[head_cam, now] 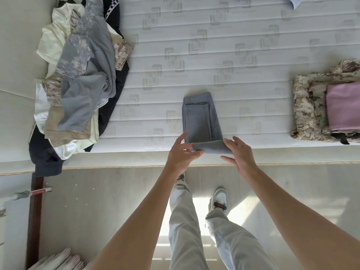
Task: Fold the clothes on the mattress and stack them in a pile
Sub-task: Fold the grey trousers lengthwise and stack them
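Floor (116,201): pale wood-look boards, sunlit patches near the bottom middle.
Bed frame post (35,221): dark wood, at the left edge.
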